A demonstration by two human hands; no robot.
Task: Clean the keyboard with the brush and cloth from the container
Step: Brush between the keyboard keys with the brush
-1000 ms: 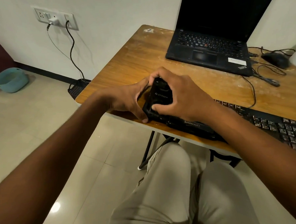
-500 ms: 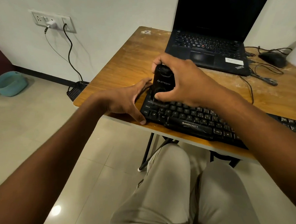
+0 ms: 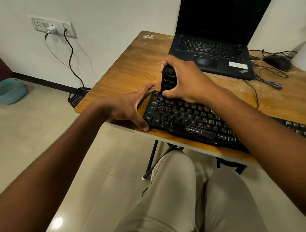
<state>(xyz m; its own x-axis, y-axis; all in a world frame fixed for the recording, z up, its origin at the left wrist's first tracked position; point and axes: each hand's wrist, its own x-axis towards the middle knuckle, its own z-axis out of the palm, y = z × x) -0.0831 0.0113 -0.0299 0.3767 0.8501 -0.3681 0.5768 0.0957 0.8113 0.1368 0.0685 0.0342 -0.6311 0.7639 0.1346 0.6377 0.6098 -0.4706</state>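
A black keyboard [image 3: 189, 121] lies along the near edge of the wooden table [image 3: 128, 71]. My right hand [image 3: 185, 80] grips a black brush [image 3: 168, 81] held upright, its lower end on the keys at the keyboard's far left corner. My left hand [image 3: 130, 106] rests against the keyboard's left end, fingers straight along its side and thumb at the near corner. The brush's bristles are hidden by my right hand. No cloth is in view.
An open black laptop [image 3: 210, 49] stands at the back of the table, with a mouse [image 3: 278, 62] and cables [image 3: 267, 81] to its right. A teal tub [image 3: 7, 90] sits on the floor at left. A black basket [image 3: 77, 98] stands under the wall socket [image 3: 53, 27].
My right hand has moved the brush from the keyboard's near left corner away from me to its far left corner. The left hand stays at the keyboard's left end.
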